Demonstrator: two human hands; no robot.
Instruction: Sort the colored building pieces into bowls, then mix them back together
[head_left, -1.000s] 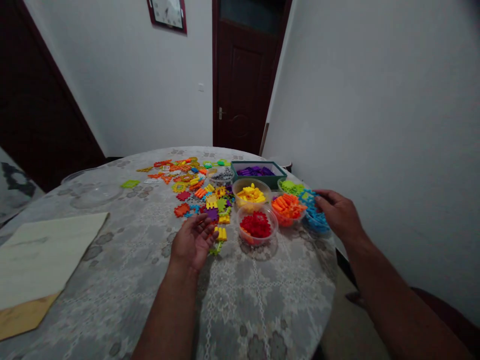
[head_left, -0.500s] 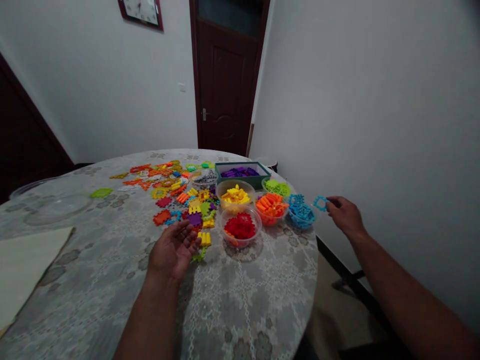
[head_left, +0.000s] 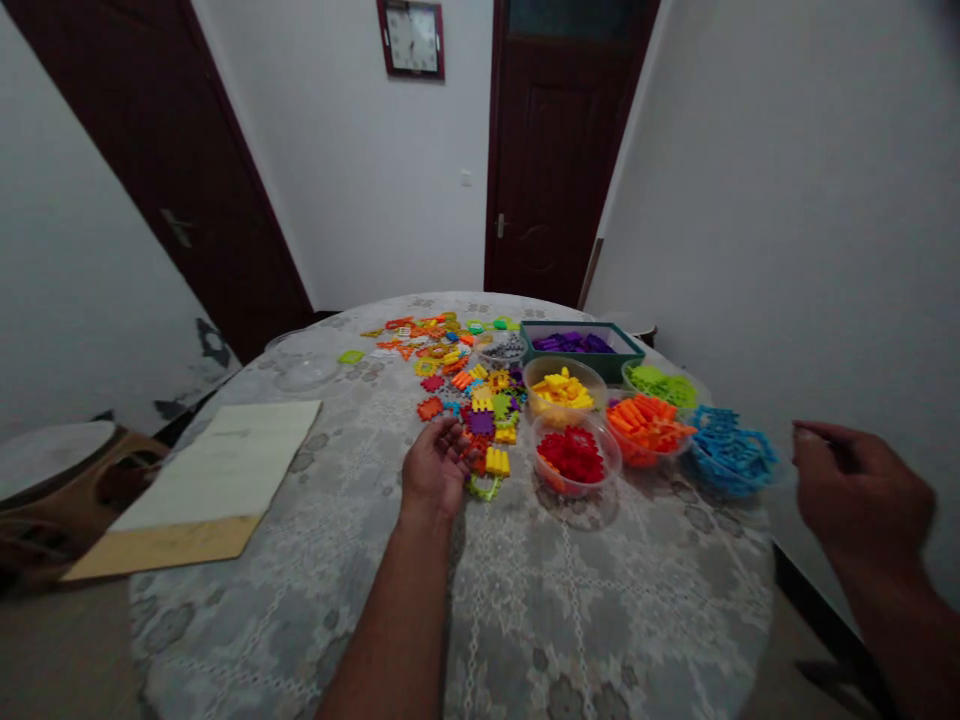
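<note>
My left hand (head_left: 436, 470) rests palm up by the near end of a pile of mixed plastic building pieces. Its fingers are loosely curled and apart, with nothing in them. Close to its fingertips are a yellow ribbed piece (head_left: 496, 462), a purple square piece (head_left: 481, 424) and a lime green piece (head_left: 486, 488). My right hand (head_left: 862, 490) is off the table's right side, just right of a clear bowl of blue pieces (head_left: 731, 452). Its fingers are curled in with thumb and index close together, and no piece shows in them.
Clear bowls hold red pieces (head_left: 571, 455), yellow pieces (head_left: 562, 390), orange pieces (head_left: 646, 425), lime pieces (head_left: 661, 385) and grey pieces (head_left: 502, 347). A green box (head_left: 630, 352) contains purple pieces. Leftward lie a pale board (head_left: 225, 460) and a clear lid (head_left: 306, 372).
My right hand has let go of the blue ring-shaped piece, which now seems to lie among the blue pieces in the bowl. The view has turned left. My left hand stays by the pile.
</note>
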